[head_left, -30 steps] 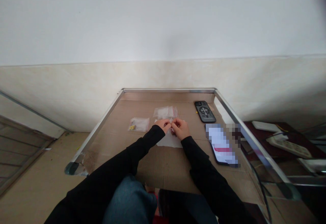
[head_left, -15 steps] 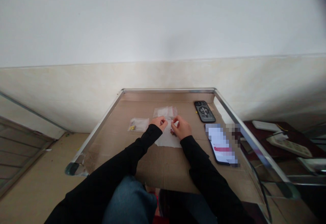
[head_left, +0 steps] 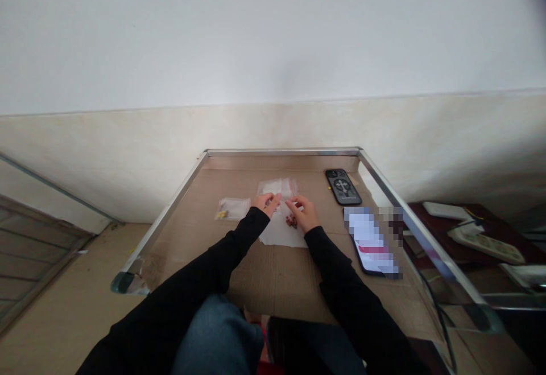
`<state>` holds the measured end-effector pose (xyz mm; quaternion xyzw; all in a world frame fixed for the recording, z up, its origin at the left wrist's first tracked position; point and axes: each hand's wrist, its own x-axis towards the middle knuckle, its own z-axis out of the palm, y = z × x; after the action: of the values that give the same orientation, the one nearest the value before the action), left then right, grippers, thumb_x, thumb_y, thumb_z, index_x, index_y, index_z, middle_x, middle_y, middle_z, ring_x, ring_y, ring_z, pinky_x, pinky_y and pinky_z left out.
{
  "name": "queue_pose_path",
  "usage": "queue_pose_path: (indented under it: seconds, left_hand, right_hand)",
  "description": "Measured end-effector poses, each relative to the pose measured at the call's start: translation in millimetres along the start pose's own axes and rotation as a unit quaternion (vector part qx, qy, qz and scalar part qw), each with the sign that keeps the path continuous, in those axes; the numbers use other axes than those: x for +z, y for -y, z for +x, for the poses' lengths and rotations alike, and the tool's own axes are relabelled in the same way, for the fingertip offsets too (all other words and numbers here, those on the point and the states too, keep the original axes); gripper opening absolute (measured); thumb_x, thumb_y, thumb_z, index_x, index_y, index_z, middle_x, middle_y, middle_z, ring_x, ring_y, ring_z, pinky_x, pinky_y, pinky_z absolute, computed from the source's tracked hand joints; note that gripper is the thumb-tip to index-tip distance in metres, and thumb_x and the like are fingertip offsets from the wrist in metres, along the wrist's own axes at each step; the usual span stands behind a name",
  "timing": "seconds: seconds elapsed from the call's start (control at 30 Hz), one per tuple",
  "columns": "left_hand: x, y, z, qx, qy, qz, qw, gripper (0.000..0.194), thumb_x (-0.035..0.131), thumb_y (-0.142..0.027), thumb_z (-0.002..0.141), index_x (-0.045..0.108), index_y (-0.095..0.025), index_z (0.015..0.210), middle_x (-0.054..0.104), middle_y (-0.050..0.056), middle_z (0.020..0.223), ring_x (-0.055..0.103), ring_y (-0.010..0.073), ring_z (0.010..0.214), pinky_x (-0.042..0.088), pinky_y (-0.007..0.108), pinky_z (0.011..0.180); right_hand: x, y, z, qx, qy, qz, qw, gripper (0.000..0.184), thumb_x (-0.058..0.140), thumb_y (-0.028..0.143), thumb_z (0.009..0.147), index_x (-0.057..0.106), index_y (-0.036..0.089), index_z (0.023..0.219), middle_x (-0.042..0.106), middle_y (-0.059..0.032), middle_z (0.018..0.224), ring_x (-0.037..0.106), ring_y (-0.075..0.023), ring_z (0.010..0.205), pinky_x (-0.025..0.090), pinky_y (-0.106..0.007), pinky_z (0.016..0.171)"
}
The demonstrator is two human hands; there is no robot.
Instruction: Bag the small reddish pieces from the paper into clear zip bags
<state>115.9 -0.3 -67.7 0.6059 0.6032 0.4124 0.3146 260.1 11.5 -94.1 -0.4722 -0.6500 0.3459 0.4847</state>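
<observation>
Left hand [head_left: 265,204], grip unclear, and half-open right hand [head_left: 303,214] at clear zip bag [head_left: 277,188] behind white paper [head_left: 281,237] bearing red beads [head_left: 291,222]; small bag [head_left: 232,209] of yellow pieces [head_left: 221,213] lies left of paper.

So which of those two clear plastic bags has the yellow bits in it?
The small clear bag lying left of the left hand; yellow bits show inside it. The larger clear bag, at that hand's fingertips, shows none.

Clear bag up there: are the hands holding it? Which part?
I can't tell. The left hand and right hand are right by the lower edge of the clear plastic bag, but from here no pinch shows.
</observation>
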Motion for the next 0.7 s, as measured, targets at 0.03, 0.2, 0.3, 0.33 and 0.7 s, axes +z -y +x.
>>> queue_pose_path:
  seconds: [0.03,0.2,0.3,0.33,0.7]
  left_hand:
    - [-0.7,0.8,1.1,-0.001,-0.008,-0.003,1.000,0.044,0.038,-0.051,0.072,0.053,-0.014,0.057,0.053,0.001,0.054,0.049,0.0092,0.048,0.039,0.020,0.049]
    - [-4.9,1.2,5.4,-0.025,-0.045,-0.061,0.997,0.043,0.040,-0.051,0.071,0.050,-0.013,0.056,0.049,0.000,0.050,0.047,0.0076,0.043,0.040,0.018,0.044]
    - [-6.4,-2.9,4.7,-0.028,-0.045,-0.106,0.993,0.042,0.042,-0.052,0.069,0.049,-0.013,0.057,0.048,0.000,0.052,0.046,0.0066,0.042,0.040,0.018,0.042]
    - [-6.4,-4.6,3.9,-0.022,-0.040,-0.112,0.993,0.042,0.042,-0.053,0.069,0.049,-0.013,0.056,0.048,0.000,0.052,0.045,0.0063,0.042,0.039,0.018,0.042]
    - [1.0,-20.8,-3.5,0.023,0.000,-0.175,0.984,0.039,0.044,-0.051,0.069,0.048,-0.013,0.076,0.049,-0.001,0.059,0.043,0.0043,0.043,0.036,0.016,0.041]
  right_hand:
    - [-0.4,-1.4,1.3,0.013,-0.009,0.022,1.000,0.027,0.050,0.043,0.067,0.056,0.016,0.067,0.052,-0.0007,0.063,0.047,-0.0108,0.053,0.036,-0.022,0.048]
    - [-5.1,0.9,7.5,0.046,-0.034,0.130,0.990,0.027,0.051,0.042,0.065,0.053,0.016,0.060,0.046,0.0027,0.052,0.042,-0.0084,0.047,0.034,-0.020,0.045]
    - [-6.2,5.8,7.7,0.083,-0.024,0.161,0.983,0.028,0.052,0.044,0.064,0.056,0.016,0.062,0.045,0.0035,0.050,0.039,-0.0064,0.041,0.030,-0.019,0.038]
    - [-6.0,7.1,7.1,0.091,-0.017,0.169,0.981,0.028,0.053,0.045,0.064,0.057,0.016,0.064,0.046,0.0033,0.050,0.039,-0.0058,0.040,0.029,-0.018,0.036]
    - [-9.4,8.5,7.1,0.211,0.035,0.322,0.922,0.041,0.043,0.053,0.069,0.057,0.020,0.087,0.046,0.0042,0.052,0.027,-0.0039,0.032,0.020,-0.018,0.029]
